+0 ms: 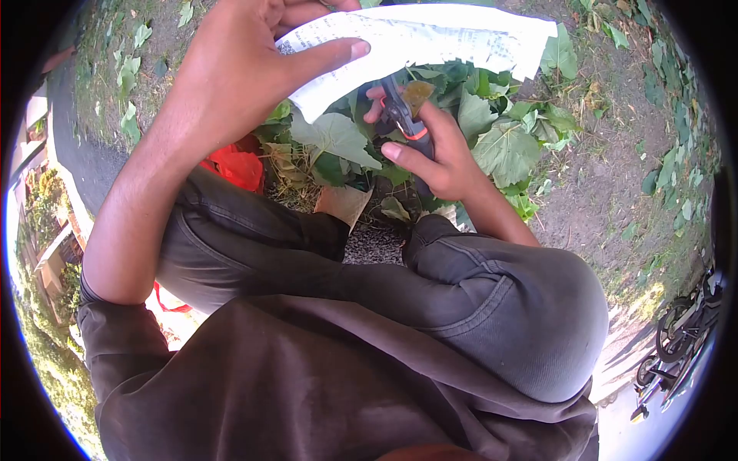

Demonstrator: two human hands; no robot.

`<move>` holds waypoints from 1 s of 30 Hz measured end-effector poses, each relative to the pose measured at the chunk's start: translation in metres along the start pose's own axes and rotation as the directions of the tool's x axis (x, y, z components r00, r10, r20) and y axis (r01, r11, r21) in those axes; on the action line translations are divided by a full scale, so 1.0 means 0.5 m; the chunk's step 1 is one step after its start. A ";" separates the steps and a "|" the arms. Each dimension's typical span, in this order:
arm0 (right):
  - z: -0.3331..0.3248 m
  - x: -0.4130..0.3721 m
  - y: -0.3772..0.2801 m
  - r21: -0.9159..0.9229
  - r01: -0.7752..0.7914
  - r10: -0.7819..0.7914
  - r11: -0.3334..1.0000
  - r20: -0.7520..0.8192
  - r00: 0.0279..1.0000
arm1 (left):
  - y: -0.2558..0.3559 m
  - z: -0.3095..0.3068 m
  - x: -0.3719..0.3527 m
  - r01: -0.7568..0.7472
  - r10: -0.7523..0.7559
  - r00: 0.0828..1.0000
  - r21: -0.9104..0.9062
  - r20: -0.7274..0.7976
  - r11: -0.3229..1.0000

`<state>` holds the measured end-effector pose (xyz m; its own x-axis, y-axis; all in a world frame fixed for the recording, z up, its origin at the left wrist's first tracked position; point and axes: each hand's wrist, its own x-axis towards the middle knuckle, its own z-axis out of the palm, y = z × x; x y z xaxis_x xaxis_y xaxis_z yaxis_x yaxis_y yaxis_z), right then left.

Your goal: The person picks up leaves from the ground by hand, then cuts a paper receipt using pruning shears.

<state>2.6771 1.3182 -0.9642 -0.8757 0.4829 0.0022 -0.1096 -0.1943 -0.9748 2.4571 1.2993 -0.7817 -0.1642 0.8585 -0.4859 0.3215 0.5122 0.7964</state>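
My left hand (pixel 265 65) is closed on a white printed sheet of paper (pixel 430 40), its thumb pressed flat over the near side. The paper stretches to the right, curved, above a heap of green leaves (pixel 334 138). Below the paper, my right hand (pixel 438 154) is wrapped round a pair of pruning shears (pixel 401 115) with dark handles and orange-red trim. The shears point up toward the sheet's lower edge. A small yellow-brown leaf piece (pixel 417 95) overlaps their upper end. Part of the left fingers is hidden behind the paper.
My crossed legs (pixel 492 307) fill the middle. A red plastic bag (pixel 234 167) lies by the left knee, with a brown cardboard piece (pixel 344 206) between the shins. Bare soil (pixel 600 177) with scattered leaves extends right. Bicycles (pixel 676 334) stand at the lower right.
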 end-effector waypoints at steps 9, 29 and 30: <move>0.006 0.008 0.007 -0.072 0.054 -0.061 0.996 -0.097 0.993 | -0.058 0.021 0.002 -0.169 0.184 0.981 0.189 -0.063 0.967; 0.006 0.003 0.023 0.024 0.011 -0.009 1.000 -0.045 0.999 | -0.013 0.024 -0.003 -0.147 0.167 0.985 0.264 -0.052 0.953; 0.006 0.002 0.022 0.024 0.011 -0.010 1.000 -0.044 0.999 | -0.002 0.022 -0.004 -0.128 0.147 0.988 0.272 -0.052 0.954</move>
<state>2.6734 1.3142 -0.9742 -0.8529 0.5221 0.0022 -0.1305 -0.2092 -0.9691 2.4674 1.2970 -0.7857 -0.1634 0.9246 -0.3441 0.5815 0.3720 0.7236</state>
